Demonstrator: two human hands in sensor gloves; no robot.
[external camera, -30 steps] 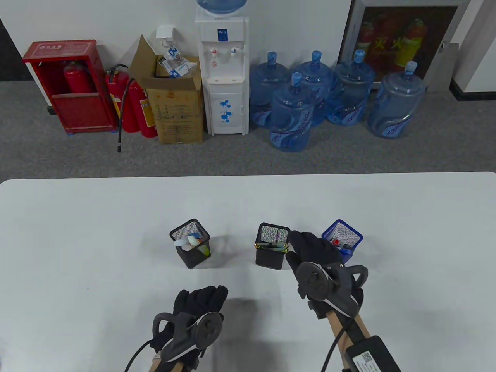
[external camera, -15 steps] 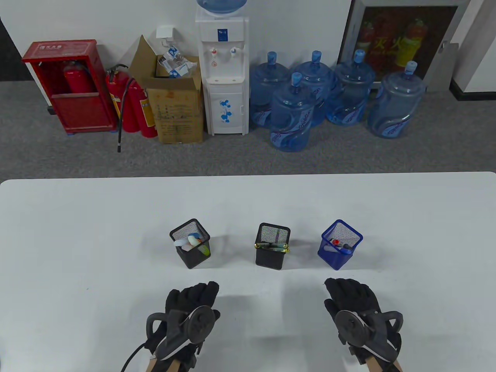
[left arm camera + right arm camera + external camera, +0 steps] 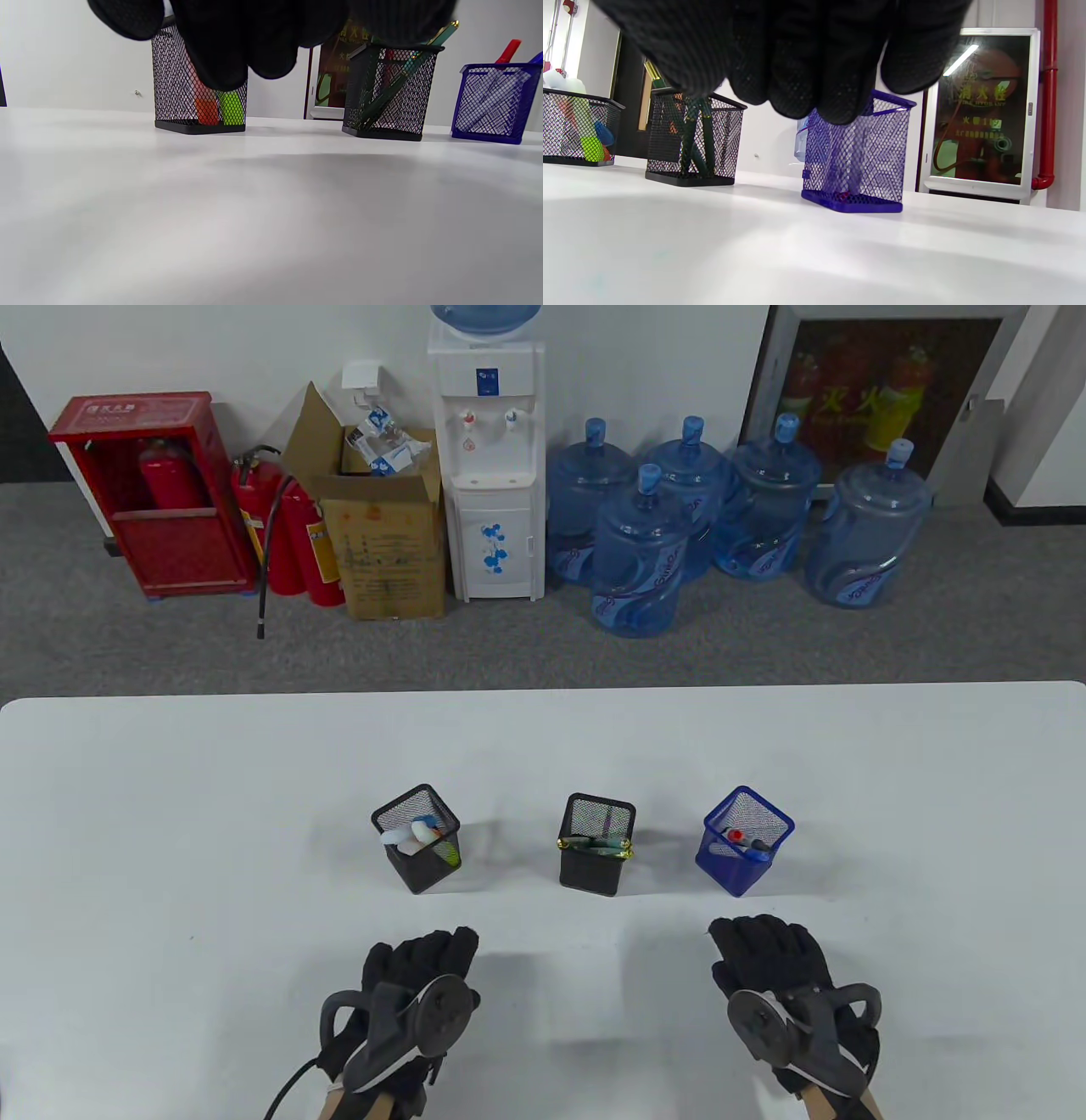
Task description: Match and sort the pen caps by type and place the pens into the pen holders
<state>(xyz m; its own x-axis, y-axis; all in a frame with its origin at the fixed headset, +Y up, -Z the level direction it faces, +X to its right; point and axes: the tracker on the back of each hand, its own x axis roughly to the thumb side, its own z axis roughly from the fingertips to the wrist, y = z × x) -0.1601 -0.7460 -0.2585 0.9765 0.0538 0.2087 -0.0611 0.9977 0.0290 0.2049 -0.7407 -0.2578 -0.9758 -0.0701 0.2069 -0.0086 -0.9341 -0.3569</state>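
Three mesh pen holders stand in a row on the white table (image 3: 170,814). The left black holder (image 3: 417,850) (image 3: 199,106) (image 3: 579,131) contains highlighters, orange and green ones showing through the mesh. The middle black holder (image 3: 597,855) (image 3: 392,91) (image 3: 691,142) has green pens with gold trim. The blue holder (image 3: 745,840) (image 3: 492,101) (image 3: 857,161) has a red-capped and a blue-capped marker. My left hand (image 3: 424,963) (image 3: 237,38) lies near the front edge below the left holder, fingers relaxed, holding nothing. My right hand (image 3: 764,954) (image 3: 797,55) lies below the blue holder, likewise holding nothing.
Beyond the table's far edge the floor holds a red extinguisher cabinet (image 3: 153,492), a cardboard box (image 3: 382,534), a water dispenser (image 3: 488,466) and several blue water jugs (image 3: 738,517). No loose pens or caps show on the tabletop.
My right hand drew back from the middle holder to the front of the table below the blue holder. My left hand shifted slightly left and back. In the last half second both barely moved.
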